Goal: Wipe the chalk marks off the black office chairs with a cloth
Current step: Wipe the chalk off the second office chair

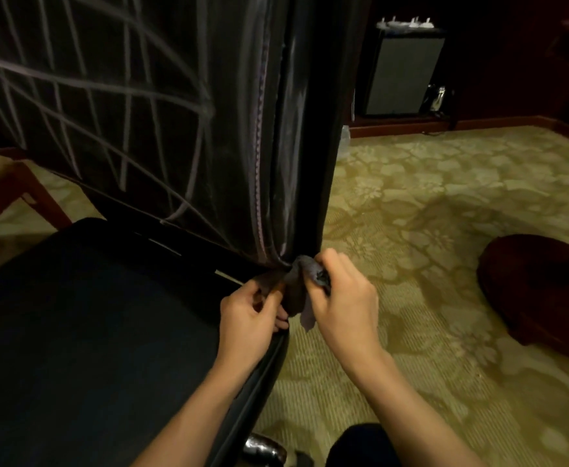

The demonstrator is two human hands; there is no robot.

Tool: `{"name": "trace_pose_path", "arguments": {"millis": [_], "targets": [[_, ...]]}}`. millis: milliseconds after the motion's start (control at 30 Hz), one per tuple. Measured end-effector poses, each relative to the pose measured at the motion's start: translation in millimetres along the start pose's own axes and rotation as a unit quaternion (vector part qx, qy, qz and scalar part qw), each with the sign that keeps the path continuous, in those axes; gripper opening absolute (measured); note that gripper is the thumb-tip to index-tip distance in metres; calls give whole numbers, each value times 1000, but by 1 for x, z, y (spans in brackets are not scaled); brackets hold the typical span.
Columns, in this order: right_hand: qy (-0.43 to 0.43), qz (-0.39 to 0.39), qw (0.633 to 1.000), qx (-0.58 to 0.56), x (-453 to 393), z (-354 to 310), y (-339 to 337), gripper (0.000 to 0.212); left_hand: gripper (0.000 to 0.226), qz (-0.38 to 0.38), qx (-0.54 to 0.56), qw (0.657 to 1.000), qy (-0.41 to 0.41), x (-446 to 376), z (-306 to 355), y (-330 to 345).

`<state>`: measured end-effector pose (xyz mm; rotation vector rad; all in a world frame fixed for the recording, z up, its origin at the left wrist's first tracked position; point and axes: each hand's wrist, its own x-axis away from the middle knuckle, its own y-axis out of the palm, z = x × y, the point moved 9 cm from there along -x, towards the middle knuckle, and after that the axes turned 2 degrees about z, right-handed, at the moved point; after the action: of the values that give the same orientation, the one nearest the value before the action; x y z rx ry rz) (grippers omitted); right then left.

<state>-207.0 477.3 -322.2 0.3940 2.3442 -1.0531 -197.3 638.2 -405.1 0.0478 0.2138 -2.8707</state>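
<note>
I'm seeing the chair backrest (pixel 124 106) running off the top and left edges, so the chalk marks (pixel 108 96) are getting cut there. The seat (pixel 91 332) is leaving the frame at left and bottom. The cloth (pixel 298 291) is bunching between the left hand (pixel 252 311) and right hand (pixel 342 305), hiding most fingertips. I'm not resolving the small white items (pixel 406 23) on the cabinet. The dark cushion (pixel 539 288) is getting cropped at right.

Black chair (pixel 148 96) crossed with pale chalk lines (pixel 114 92), grey cloth (pixel 298 288), yellow-green floral carpet (pixel 428 203).
</note>
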Motion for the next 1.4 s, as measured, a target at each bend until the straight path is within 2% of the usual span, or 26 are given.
{"name": "trace_pose_path", "arguments": {"millis": [167, 367, 433, 567, 667, 733, 800, 867, 933, 1033, 1200, 1400], "targets": [[71, -106, 992, -23, -12, 21, 5, 13, 17, -5, 23, 998, -59, 8, 10, 2], [101, -132, 986, -17, -38, -7, -52, 11, 16, -30, 56, 987, -145, 51, 78, -5], [109, -108, 988, -27, -55, -28, -88, 7, 16, -28, 48, 991, -124, 56, 126, -13], [144, -51, 984, -93, -105, -81, -158, 4, 13, -14, 10, 999, -28, 40, 244, -32], [192, -31, 969, -154, -147, -116, -190, 8, 13, 14, -23, 1000, -4, 22, 318, -48], [213, -30, 962, -166, -178, -136, -208, 14, 19, 36, -90, 995, 9, 7, 366, -60], [219, -34, 962, -161, -194, -149, -213, 20, 25, 55, -224, 971, 55, -2, 397, -67], [217, -36, 962, -162, -219, -159, -220, 23, 25, 73, -339, 933, 91, -19, 432, -70], [199, -26, 969, -144, -241, -171, -231, 25, 22, 71, -354, 924, 126, -33, 461, -68], [199, -12, 968, -151, -263, -180, -236, 24, 15, 41, -249, 961, 116, -57, 476, -67], [253, -35, 935, -247, -258, -186, -220, 18, 9, -26, -93, 995, 11, -68, 458, -65], [334, 9, 903, -272, -235, -186, -196, 6, 22, -52, -167, 983, 50, -92, 447, -67]]}}
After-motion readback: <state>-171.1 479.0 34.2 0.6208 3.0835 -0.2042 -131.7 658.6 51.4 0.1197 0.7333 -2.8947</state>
